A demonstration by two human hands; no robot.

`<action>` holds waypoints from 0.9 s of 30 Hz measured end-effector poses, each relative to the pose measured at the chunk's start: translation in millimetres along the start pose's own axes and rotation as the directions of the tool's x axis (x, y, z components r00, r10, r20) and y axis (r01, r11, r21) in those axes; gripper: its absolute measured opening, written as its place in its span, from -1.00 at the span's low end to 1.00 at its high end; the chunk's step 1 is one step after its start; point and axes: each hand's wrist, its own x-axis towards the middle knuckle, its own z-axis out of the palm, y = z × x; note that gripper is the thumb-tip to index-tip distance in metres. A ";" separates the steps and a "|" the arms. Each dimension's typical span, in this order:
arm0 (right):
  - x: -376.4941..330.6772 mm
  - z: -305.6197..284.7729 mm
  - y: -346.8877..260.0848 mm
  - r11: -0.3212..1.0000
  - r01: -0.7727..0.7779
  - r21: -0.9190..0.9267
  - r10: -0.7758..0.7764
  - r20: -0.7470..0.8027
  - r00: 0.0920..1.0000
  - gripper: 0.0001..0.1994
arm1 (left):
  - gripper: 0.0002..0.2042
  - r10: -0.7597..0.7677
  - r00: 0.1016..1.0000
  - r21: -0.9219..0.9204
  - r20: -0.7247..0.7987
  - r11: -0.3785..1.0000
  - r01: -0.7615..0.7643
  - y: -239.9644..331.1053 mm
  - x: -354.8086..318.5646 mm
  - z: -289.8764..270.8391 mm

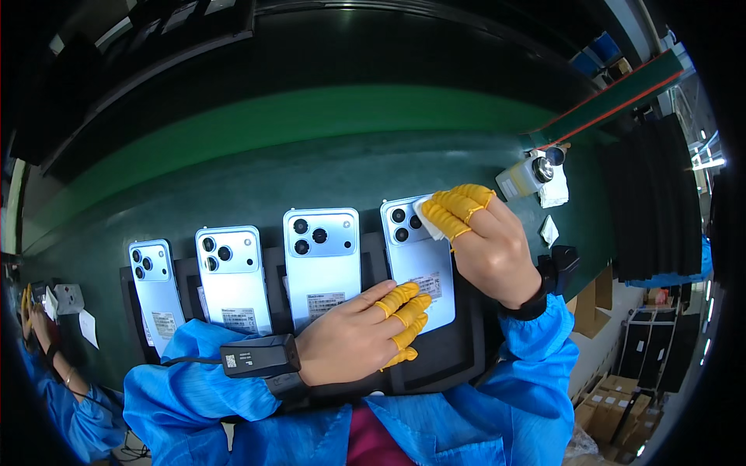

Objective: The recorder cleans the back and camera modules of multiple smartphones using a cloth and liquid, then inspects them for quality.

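Four light-blue phones lie in a row, backs up with camera bumps at the far end. The rightmost phone [398,252] is under both my hands. My right hand [486,245], in yellow finger cots, pinches a folded white wipe [430,220] against its camera bump. My left hand [361,334], also in yellow finger cots, lies across that phone's lower part with its fingers stretched out. The hand partly covers the phone's printed label. Left of it are the third phone [324,268], the second phone [233,287] and the leftmost phone [151,283].
The phones rest on a dark tray [470,334] on a green bench [334,171]. At the right stand a bottle with a metal cap [521,179] and white cloths [554,190]. A crumpled wipe [549,231] lies nearer. Another person's hands [37,322] work at far left; cardboard boxes [614,404] stand lower right.
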 end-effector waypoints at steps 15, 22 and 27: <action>-14.3 3.7 -41.5 0.998 0.040 0.053 -0.047 0.132 0.990 -0.78 | -0.66 0.031 0.999 0.064 0.009 0.997 -0.032 -0.6 0.7 -1.2; 0.3 4.6 -22.5 0.996 0.046 0.077 -0.047 0.015 0.999 -0.64 | -0.64 0.036 0.999 0.054 -0.009 0.998 -0.035 -1.1 2.0 1.1; -11.4 -0.1 -31.0 1.000 -0.023 0.000 0.023 0.128 0.992 -0.67 | -0.61 0.044 0.998 0.046 -0.051 0.998 -0.042 -3.3 1.5 3.7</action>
